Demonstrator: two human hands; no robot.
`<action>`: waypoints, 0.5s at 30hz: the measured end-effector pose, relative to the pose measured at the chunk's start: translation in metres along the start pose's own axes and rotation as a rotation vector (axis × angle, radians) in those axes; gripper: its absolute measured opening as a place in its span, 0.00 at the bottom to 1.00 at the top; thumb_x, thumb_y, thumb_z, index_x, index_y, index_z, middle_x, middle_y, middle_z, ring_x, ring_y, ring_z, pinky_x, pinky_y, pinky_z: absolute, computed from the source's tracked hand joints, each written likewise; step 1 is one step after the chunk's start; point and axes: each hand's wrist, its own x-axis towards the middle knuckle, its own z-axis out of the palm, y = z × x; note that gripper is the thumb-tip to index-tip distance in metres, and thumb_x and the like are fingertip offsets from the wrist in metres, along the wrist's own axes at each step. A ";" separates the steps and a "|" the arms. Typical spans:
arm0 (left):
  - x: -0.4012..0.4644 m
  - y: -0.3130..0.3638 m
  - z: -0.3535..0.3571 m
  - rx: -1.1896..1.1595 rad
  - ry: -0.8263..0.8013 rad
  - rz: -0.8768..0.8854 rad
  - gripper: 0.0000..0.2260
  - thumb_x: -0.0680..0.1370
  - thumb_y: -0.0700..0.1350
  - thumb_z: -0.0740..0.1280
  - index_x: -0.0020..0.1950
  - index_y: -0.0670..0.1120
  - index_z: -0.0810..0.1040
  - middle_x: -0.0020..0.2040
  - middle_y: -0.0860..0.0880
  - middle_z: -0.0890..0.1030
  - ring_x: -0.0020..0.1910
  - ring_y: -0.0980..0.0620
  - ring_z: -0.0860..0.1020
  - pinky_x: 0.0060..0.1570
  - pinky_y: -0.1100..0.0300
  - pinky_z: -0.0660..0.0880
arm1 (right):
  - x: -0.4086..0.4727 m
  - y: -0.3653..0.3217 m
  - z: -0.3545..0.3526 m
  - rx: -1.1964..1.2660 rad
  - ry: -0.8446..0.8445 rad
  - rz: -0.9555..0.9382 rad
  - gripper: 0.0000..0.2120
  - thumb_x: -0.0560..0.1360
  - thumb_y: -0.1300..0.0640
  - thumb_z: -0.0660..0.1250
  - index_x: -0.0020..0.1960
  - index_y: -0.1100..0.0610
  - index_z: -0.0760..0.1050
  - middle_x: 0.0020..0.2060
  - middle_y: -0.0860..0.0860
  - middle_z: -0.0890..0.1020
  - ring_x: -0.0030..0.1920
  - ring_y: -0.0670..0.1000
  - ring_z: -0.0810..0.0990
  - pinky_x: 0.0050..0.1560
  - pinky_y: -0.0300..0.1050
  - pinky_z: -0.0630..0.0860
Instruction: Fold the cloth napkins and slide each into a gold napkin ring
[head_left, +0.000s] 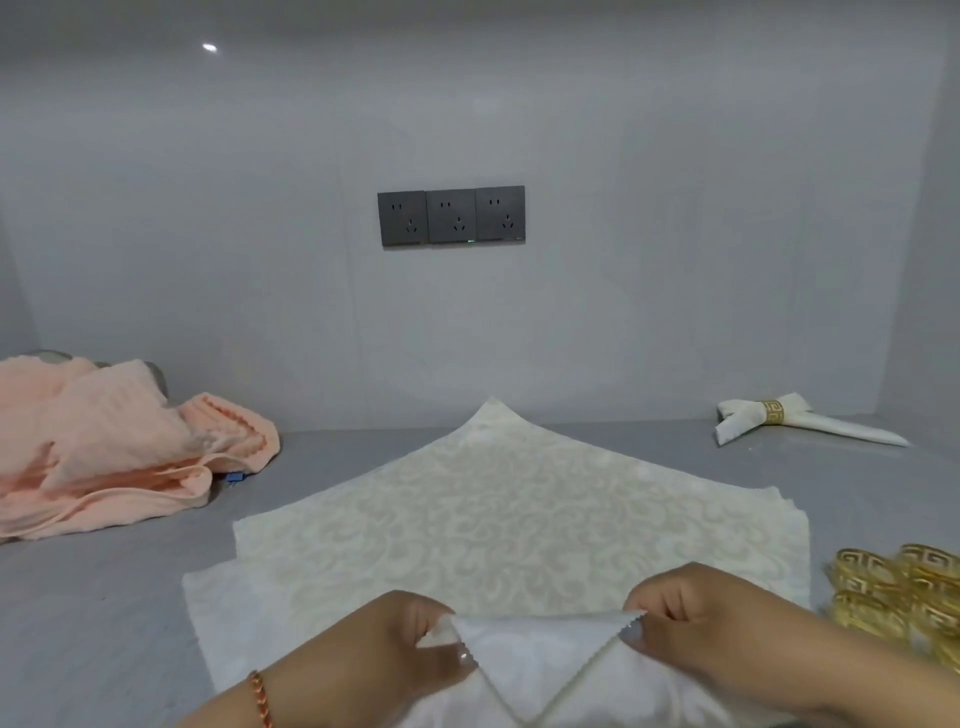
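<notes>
A cream patterned cloth napkin (498, 509) lies spread on a stack of like napkins on the grey counter, one corner pointing at the wall. Its near corner is folded up into a small white triangle (524, 654). My left hand (384, 654) pinches the left end of that fold. My right hand (696, 618) pinches the right end. Several gold napkin rings (904, 597) are heaped at the right edge, just beyond my right hand. A finished napkin in a gold ring (774, 413) lies at the back right near the wall.
A pile of peach towels (114, 447) covers the back left of the counter, with a small blue object (235, 478) at its edge. A grey wall with three dark sockets (451, 215) closes the back. Bare counter (104, 597) shows at the front left.
</notes>
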 end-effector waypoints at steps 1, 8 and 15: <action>0.002 0.002 -0.006 0.021 0.037 0.003 0.11 0.74 0.52 0.71 0.38 0.45 0.80 0.35 0.53 0.78 0.35 0.59 0.75 0.39 0.66 0.68 | 0.004 -0.003 -0.004 0.012 0.017 0.015 0.22 0.78 0.48 0.64 0.29 0.52 0.61 0.25 0.44 0.62 0.28 0.42 0.59 0.30 0.36 0.56; 0.068 -0.003 -0.047 0.131 0.319 -0.156 0.14 0.75 0.47 0.71 0.32 0.47 0.74 0.25 0.53 0.72 0.22 0.59 0.67 0.26 0.68 0.64 | 0.090 0.010 -0.023 0.003 0.225 0.125 0.23 0.74 0.54 0.70 0.28 0.54 0.60 0.24 0.48 0.64 0.25 0.46 0.60 0.26 0.35 0.58; 0.180 -0.034 -0.085 0.183 0.439 -0.253 0.16 0.75 0.45 0.69 0.30 0.47 0.68 0.28 0.50 0.71 0.26 0.56 0.69 0.30 0.66 0.66 | 0.213 0.059 -0.034 -0.275 0.277 0.185 0.23 0.77 0.53 0.65 0.31 0.53 0.54 0.28 0.47 0.60 0.29 0.47 0.59 0.31 0.44 0.54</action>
